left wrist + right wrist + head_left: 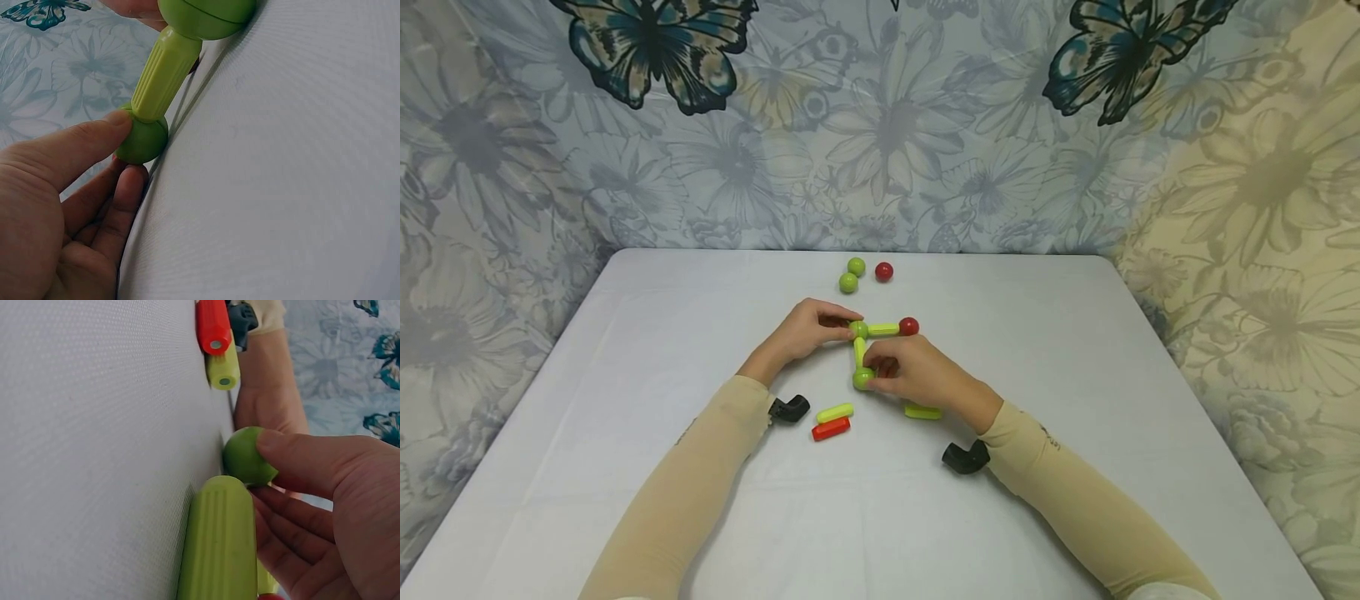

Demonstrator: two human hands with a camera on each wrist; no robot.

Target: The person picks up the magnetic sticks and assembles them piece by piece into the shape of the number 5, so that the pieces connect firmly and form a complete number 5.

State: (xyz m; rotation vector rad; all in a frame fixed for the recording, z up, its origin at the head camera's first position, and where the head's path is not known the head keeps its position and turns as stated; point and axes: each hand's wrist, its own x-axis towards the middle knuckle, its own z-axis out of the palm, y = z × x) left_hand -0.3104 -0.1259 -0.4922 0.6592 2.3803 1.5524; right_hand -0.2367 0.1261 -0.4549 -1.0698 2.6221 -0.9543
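Observation:
My left hand (805,331) pinches the far green ball (145,142) between thumb and fingers. The near green ball (245,456) is pinched by my right hand (921,375). A ribbed yellow-green rod (161,78) joins these two balls. From the far ball a second yellow-green rod (883,330) runs right to a red ball (909,326). This joined piece lies on the white table. In the right wrist view, a loose yellow-green rod (219,540) lies close to my right hand, and my left hand shows behind the ball.
Two green balls (848,283) and a red ball (883,272) sit near the table's back edge. Nearer me, a yellow-green rod (835,412) and a red rod (831,429) lie side by side. Black wrist mounts (966,457) jut from both sleeves over the white table (1075,350).

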